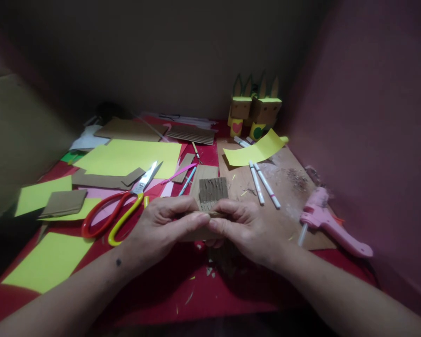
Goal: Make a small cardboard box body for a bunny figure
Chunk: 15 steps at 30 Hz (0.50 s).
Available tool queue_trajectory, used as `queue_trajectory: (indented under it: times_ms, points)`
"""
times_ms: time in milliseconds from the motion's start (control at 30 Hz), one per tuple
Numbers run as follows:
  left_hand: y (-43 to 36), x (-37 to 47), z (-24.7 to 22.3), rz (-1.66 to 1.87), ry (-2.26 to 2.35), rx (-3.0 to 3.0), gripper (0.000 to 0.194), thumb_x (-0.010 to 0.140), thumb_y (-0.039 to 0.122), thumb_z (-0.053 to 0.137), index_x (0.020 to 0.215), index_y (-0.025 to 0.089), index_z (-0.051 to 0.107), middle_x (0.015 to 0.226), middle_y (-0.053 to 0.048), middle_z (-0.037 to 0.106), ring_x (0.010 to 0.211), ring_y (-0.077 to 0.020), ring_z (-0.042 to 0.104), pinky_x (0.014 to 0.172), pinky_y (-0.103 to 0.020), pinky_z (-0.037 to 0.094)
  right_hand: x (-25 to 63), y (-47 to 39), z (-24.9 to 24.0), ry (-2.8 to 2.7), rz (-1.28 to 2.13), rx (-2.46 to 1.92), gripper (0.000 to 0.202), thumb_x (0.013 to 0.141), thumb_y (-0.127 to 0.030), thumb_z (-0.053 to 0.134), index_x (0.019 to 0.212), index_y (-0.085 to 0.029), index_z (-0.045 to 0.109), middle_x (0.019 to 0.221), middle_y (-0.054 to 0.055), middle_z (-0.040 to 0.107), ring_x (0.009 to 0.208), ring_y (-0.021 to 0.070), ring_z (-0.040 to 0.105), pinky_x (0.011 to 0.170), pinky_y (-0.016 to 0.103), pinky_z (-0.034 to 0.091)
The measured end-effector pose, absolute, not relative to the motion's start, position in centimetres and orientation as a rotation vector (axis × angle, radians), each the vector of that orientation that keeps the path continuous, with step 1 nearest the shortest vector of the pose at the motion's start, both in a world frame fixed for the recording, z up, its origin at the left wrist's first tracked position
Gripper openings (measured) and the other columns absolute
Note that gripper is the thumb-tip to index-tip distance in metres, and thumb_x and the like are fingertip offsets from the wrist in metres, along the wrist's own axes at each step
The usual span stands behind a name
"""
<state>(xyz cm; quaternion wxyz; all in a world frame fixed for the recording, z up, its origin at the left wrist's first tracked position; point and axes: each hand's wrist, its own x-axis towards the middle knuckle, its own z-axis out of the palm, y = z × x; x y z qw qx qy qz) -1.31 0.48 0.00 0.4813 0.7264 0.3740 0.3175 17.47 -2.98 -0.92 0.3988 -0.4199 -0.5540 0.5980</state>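
My left hand (175, 217) and my right hand (236, 222) meet above the front of the table, thumbs almost touching. Between them they pinch a piece of cardboard (192, 234), most of it hidden by the fingers. Just beyond the fingertips lies a small square of corrugated cardboard (213, 188) with its ridges bared; whether it joins the held piece I cannot tell. Left of my left hand rest scissors (138, 189) with one red and one yellow handle, their blades apart.
A pink glue gun (321, 213) lies at right on a cardboard sheet (238, 180) with white markers (266, 185) and curved yellow paper (256, 150). Two cardboard figures (241, 110) stand behind. Yellow sheets (133, 157) and cardboard scraps (65, 202) cover the left. A wall (382, 140) rises at right.
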Motion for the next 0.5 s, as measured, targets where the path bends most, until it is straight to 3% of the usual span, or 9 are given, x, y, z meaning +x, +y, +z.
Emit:
queue_trajectory:
  times_ms: [133, 300, 500]
  points:
    - [0.5, -1.0, -0.3, 0.657, 0.803, 1.976, 0.037, 0.088, 0.027, 0.062, 0.054, 0.017, 0.053, 0.055, 0.005, 0.043, 0.052, -0.0082, 0.042, 0.047, -0.018, 0.032, 18.4, -2.6, -0.1, -1.954, 1.145, -1.091, 0.024, 0.081, -0.014, 0.063, 0.059, -0.02, 0.055, 0.056, -0.004, 0.049, 0.055, 0.0103, 0.047, 0.053, 0.024, 0.033]
    - [0.7, -1.0, 0.3, 0.585, 0.804, 1.831, 0.021, 0.087, 0.03, 0.067, 0.069, 0.019, 0.069, 0.061, 0.002, 0.062, 0.056, -0.0117, 0.056, 0.051, -0.019, 0.043, 18.8, -2.9, 0.2, -1.827, 1.165, -1.109, 0.029, 0.089, -0.026, 0.063, 0.061, -0.021, 0.06, 0.056, -0.004, 0.052, 0.054, 0.0106, 0.049, 0.052, 0.024, 0.036]
    - [0.6, -1.7, 0.3, 0.747, 0.887, 1.882, 0.031, 0.092, 0.036, 0.06, 0.068, 0.019, 0.072, 0.062, 0.0, 0.068, 0.056, -0.0134, 0.062, 0.05, -0.02, 0.047, 18.6, -2.7, 0.2, -1.723, 1.357, -1.128, 0.023, 0.09, -0.031, 0.062, 0.069, -0.02, 0.064, 0.061, -0.003, 0.06, 0.056, 0.0111, 0.055, 0.051, 0.023, 0.04]
